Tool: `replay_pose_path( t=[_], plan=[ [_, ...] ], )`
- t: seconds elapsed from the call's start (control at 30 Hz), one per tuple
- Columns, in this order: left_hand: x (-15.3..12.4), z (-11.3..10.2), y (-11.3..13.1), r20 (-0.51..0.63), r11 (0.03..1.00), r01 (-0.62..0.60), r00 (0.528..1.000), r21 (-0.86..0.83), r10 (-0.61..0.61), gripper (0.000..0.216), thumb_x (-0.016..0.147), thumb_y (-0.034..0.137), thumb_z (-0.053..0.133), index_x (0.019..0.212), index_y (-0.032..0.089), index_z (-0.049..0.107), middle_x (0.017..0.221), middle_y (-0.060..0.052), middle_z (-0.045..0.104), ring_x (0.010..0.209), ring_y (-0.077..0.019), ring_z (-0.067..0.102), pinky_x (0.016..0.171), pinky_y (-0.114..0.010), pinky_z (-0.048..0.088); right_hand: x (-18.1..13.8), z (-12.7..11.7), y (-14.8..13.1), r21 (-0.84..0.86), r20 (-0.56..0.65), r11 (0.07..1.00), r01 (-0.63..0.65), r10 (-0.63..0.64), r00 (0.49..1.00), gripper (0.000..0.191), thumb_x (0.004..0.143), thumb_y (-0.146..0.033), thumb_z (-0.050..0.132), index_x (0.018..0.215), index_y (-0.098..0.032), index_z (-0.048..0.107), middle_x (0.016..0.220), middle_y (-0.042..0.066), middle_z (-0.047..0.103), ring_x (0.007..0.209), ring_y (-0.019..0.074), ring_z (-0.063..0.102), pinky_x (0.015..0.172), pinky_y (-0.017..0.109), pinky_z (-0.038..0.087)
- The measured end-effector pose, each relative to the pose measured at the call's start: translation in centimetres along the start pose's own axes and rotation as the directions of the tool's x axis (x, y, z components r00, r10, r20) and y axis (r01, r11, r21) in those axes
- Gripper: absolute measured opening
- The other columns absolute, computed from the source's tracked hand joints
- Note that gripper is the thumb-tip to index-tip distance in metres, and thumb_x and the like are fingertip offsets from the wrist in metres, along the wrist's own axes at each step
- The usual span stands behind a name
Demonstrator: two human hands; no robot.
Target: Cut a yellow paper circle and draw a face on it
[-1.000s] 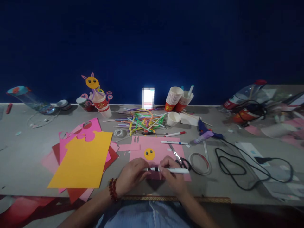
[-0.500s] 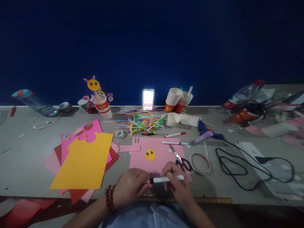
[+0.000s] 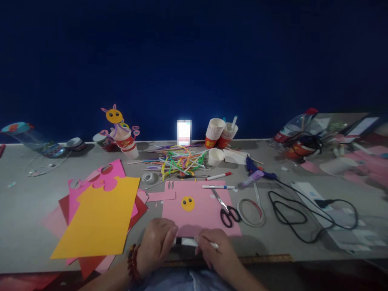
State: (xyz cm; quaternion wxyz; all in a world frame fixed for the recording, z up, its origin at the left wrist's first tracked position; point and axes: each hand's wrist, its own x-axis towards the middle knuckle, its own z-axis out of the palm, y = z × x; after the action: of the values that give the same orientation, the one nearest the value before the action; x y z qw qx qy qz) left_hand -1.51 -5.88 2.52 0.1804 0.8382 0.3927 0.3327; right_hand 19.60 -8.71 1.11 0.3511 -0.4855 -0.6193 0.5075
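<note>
Near the front edge of the table I hold a white marker [image 3: 189,242] with a black band, lying roughly level between both hands. My right hand [image 3: 214,249] is closed round its barrel. My left hand [image 3: 158,242] is closed at the other end, by the black band; its fingertips are partly hidden. Just beyond the hands lies a pink paper sheet [image 3: 200,220], with a yellow paper face [image 3: 188,203] with two googly eyes on it. Scissors [image 3: 224,208] with black handles rest on the sheet's right side.
Yellow card [image 3: 100,218] tops coloured sheets at left. Behind are pipe cleaners [image 3: 182,163], stacked paper cups [image 3: 214,133] and a decorated cup figure [image 3: 124,139]. A red marker [image 3: 218,176], blue marker [image 3: 218,187], tape roll [image 3: 250,212], glue gun [image 3: 257,169] and black cable [image 3: 286,222] lie right.
The view has shifted slightly, so the table items appear lower and further left. Both hands have drawn the marker a little closer to the table's front edge, still gripping it.
</note>
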Motion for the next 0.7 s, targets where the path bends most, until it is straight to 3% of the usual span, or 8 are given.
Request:
replay_pose_path(
  t=[0.13, 0.3, 0.4, 0.5, 0.53, 0.6, 0.67, 0.7],
  plan=[
    [0.1, 0.5, -0.5, 0.024, 1.0, 0.008, 1.0, 0.024, -0.008, 0.047, 0.104, 0.025, 0.024, 0.061, 0.022, 0.043, 0.053, 0.002, 0.048, 0.049, -0.0141, 0.048, 0.053, -0.028, 0.033, 0.1, 0.6, 0.4, 0.058, -0.033, 0.997, -0.041, 0.043, 0.999, 0.058, 0.095, -0.061, 0.044, 0.056, -0.021, 0.06, 0.038, -0.007, 0.039, 0.033, 0.0096, 0.038, 0.041, 0.022, 0.031],
    [1.3, 0.4, -1.5, 0.042, 0.998, 0.054, 0.998, -0.009, -0.054, 0.048, 0.105, 0.028, 0.025, 0.061, 0.021, 0.041, 0.051, 0.003, 0.047, 0.047, -0.0125, 0.045, 0.051, -0.026, 0.032, 0.6, -0.5, 0.0, 0.101, 0.067, 0.993, -0.069, 0.062, 0.996, 0.055, 0.096, -0.062, 0.041, 0.065, -0.022, 0.062, 0.043, -0.006, 0.042, 0.035, 0.0104, 0.039, 0.039, 0.022, 0.029],
    [2.3, 0.4, -2.5, 0.011, 0.994, 0.106, 0.994, -0.016, -0.106, 0.044, 0.105, 0.034, 0.024, 0.069, 0.021, 0.046, 0.061, 0.002, 0.052, 0.055, -0.0142, 0.052, 0.054, -0.025, 0.038, 1.8, -3.2, 0.0, 0.019, 0.075, 0.999, 0.035, -0.037, 0.997, 0.049, 0.097, -0.058, 0.042, 0.069, -0.022, 0.062, 0.049, -0.003, 0.052, 0.044, 0.0144, 0.05, 0.048, 0.025, 0.039],
    [3.0, 1.0, -3.7, 0.002, 0.979, 0.195, 0.981, 0.061, -0.196, 0.026, 0.101, 0.038, 0.04, 0.09, 0.02, 0.054, 0.081, -0.003, 0.064, 0.074, -0.0186, 0.062, 0.066, -0.03, 0.049, 3.7, -7.5, 0.8, -0.072, -0.104, 0.995, 0.07, -0.077, 0.992, 0.042, 0.098, -0.053, 0.04, 0.077, -0.023, 0.06, 0.056, -0.002, 0.057, 0.051, 0.0162, 0.053, 0.052, 0.026, 0.04],
    [3.1, 1.4, -4.0, 0.005, 0.976, 0.188, 0.982, 0.113, -0.19, 0.021, 0.098, 0.038, 0.048, 0.099, 0.019, 0.056, 0.092, -0.006, 0.067, 0.084, -0.0215, 0.064, 0.074, -0.034, 0.052, 4.4, -9.0, 1.2, -0.237, -0.225, 0.969, 0.063, -0.118, 0.967, 0.037, 0.098, -0.05, 0.042, 0.081, -0.023, 0.061, 0.059, -0.001, 0.06, 0.055, 0.017, 0.056, 0.054, 0.026, 0.04],
    [3.3, 2.3, -4.3, 0.028, 0.969, 0.118, 0.992, 0.216, -0.127, 0.034, 0.09, 0.038, 0.063, 0.116, 0.017, 0.055, 0.112, -0.012, 0.067, 0.104, -0.0278, 0.063, 0.089, -0.043, 0.051, 5.7, -11.8, 2.3, -0.572, -0.323, 0.82, -0.031, -0.189, 0.927, 0.034, 0.098, -0.045, 0.044, 0.081, -0.023, 0.063, 0.067, 0.002, 0.067, 0.061, 0.02, 0.062, 0.057, 0.028, 0.041],
    [3.5, 3.2, -4.4, 0.078, 0.96, 0.068, 0.993, 0.272, -0.093, 0.051, 0.084, 0.037, 0.07, 0.128, 0.018, 0.052, 0.123, -0.014, 0.065, 0.114, -0.0306, 0.059, 0.096, -0.047, 0.048, 6.9, -13.8, 3.3, -0.787, -0.303, 0.611, -0.08, -0.271, 0.914, 0.03, 0.097, -0.038, 0.042, 0.086, -0.023, 0.065, 0.078, 0.005, 0.073, 0.07, 0.0229, 0.067, 0.059, 0.029, 0.043],
    [3.5, 3.7, -4.3, 0.103, 0.956, 0.063, 0.99, 0.287, -0.097, 0.057, 0.082, 0.036, 0.072, 0.131, 0.018, 0.05, 0.125, -0.014, 0.065, 0.116, -0.0306, 0.059, 0.097, -0.047, 0.048, 7.4, -14.4, 3.8, -0.818, -0.294, 0.568, -0.085, -0.287, 0.912, 0.028, 0.096, -0.035, 0.043, 0.088, -0.023, 0.067, 0.083, 0.007, 0.075, 0.075, 0.0245, 0.068, 0.062, 0.03, 0.044]
  ],
)
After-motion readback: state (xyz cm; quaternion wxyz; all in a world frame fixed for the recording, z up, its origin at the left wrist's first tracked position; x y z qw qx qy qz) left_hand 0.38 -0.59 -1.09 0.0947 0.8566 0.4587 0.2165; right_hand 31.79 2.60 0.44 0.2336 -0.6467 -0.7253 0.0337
